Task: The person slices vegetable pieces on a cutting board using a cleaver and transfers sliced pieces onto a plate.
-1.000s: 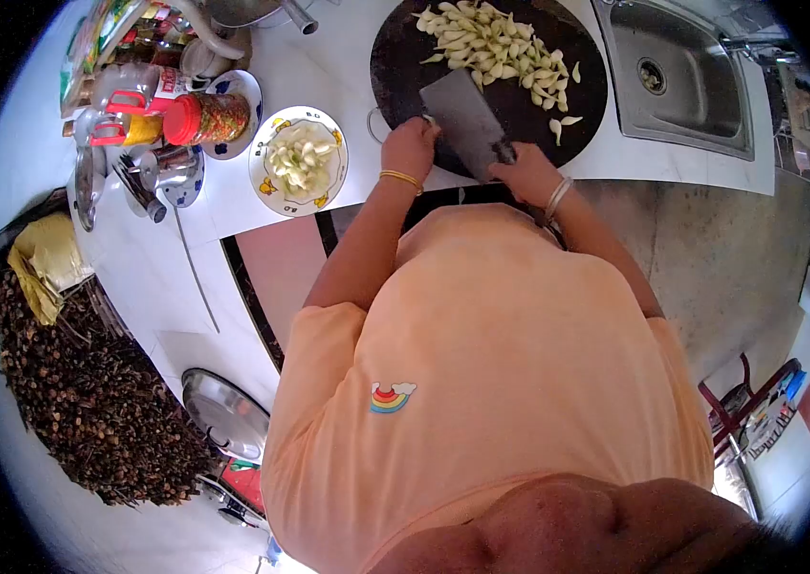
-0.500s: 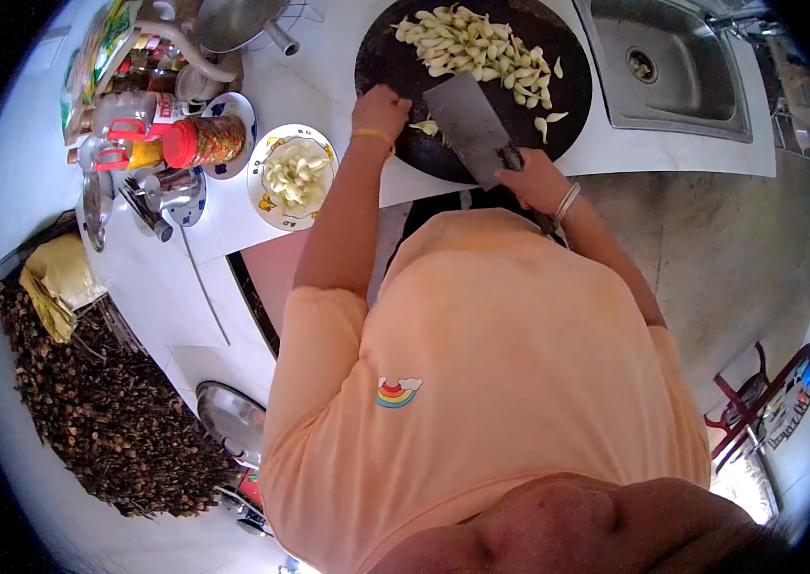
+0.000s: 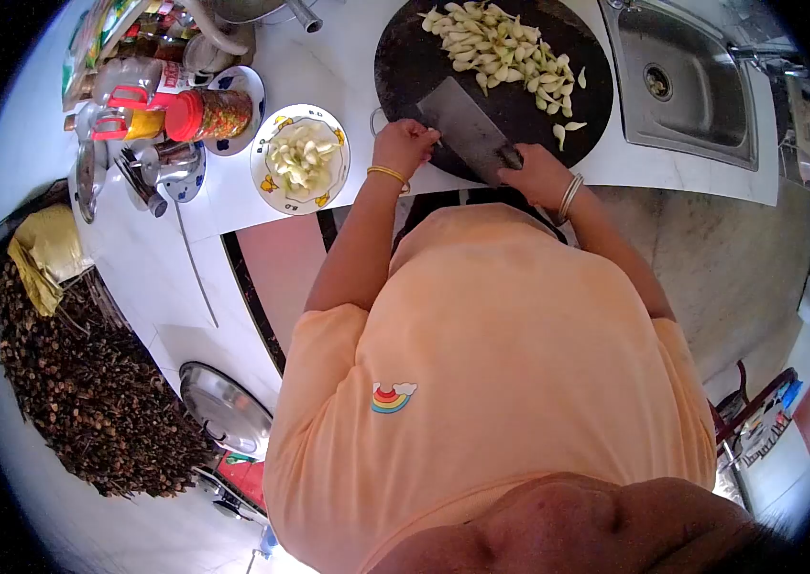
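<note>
My right hand is closed around the handle of a cleaver, whose broad blade lies slanted low over the round dark chopping board. My left hand is pinched at the board's front left edge, beside the blade. A pale bit at its fingertips looks like a garlic clove, mostly hidden by the fingers. Peeled garlic cloves are heaped on the far part of the board, with a few loose ones at the right. A plate left of my left hand holds pale garlic pieces.
A metal sink is set in the counter at the right. On the left stand a red-lidded jar, bottles and a metal pitcher. A pan sits at the back. Firewood is stacked at lower left.
My left hand has moved toward me and turned into a pinch beside the blade. The clove lying near it before is off that spot. The view has shifted slightly.
</note>
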Demonstrator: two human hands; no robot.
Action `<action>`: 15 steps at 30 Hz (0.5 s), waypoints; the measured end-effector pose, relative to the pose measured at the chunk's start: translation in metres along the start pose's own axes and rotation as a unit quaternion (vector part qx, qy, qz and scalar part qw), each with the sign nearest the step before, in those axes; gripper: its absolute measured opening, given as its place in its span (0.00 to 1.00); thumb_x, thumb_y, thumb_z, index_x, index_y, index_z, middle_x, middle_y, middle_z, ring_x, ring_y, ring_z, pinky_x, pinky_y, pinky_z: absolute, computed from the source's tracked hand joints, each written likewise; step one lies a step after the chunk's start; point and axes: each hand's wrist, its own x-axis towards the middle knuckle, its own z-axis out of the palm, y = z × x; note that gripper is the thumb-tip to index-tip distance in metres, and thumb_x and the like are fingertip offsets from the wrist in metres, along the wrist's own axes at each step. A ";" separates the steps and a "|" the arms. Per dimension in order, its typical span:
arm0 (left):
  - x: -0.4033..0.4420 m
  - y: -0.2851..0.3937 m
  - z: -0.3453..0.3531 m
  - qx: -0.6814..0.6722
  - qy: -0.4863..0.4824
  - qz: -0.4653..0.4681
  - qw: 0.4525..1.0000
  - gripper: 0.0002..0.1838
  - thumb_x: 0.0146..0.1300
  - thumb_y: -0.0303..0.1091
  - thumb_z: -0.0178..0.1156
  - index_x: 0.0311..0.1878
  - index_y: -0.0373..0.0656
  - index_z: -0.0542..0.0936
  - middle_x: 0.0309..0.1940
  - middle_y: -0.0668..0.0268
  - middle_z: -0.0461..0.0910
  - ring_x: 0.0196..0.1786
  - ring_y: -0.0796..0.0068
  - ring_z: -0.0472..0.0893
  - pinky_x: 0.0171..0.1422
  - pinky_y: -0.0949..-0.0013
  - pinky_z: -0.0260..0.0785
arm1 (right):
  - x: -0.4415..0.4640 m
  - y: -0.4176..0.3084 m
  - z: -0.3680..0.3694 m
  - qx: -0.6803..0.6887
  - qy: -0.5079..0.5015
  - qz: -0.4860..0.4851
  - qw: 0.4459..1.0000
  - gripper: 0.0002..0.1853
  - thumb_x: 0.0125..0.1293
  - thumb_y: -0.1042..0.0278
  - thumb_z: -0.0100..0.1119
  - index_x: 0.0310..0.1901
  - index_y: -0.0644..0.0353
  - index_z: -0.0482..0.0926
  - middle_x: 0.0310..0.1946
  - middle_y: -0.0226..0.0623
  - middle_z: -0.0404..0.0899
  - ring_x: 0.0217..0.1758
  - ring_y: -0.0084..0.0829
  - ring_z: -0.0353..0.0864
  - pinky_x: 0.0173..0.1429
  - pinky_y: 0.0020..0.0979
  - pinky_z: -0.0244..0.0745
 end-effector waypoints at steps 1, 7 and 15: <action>0.001 -0.003 0.002 -0.033 0.002 -0.001 0.999 0.15 0.60 0.40 0.67 0.29 0.36 0.80 0.20 0.61 0.82 0.21 0.75 0.81 0.26 0.71 0.73 | 0.000 -0.002 -0.002 -0.003 -0.018 0.024 1.000 0.15 0.59 0.64 0.61 0.35 0.71 0.77 0.21 0.50 0.78 0.22 0.39 0.82 0.30 0.39 0.77; 0.000 -0.003 0.000 0.002 -0.004 0.028 1.000 0.16 0.61 0.41 0.66 0.30 0.35 0.81 0.19 0.62 0.81 0.21 0.74 0.81 0.26 0.71 0.73 | 0.018 0.008 -0.005 -0.150 -0.062 -0.089 0.983 0.13 0.56 0.64 0.64 0.38 0.65 0.81 0.30 0.57 0.78 0.36 0.46 0.83 0.41 0.44 0.77; 0.003 -0.003 0.006 0.070 0.021 0.010 0.997 0.19 0.60 0.48 0.63 0.32 0.38 0.83 0.26 0.56 0.83 0.32 0.57 0.83 0.40 0.59 0.75 | 0.018 0.018 0.014 -0.051 0.011 -0.040 0.998 0.15 0.60 0.62 0.62 0.38 0.69 0.80 0.31 0.57 0.80 0.36 0.49 0.82 0.40 0.44 0.76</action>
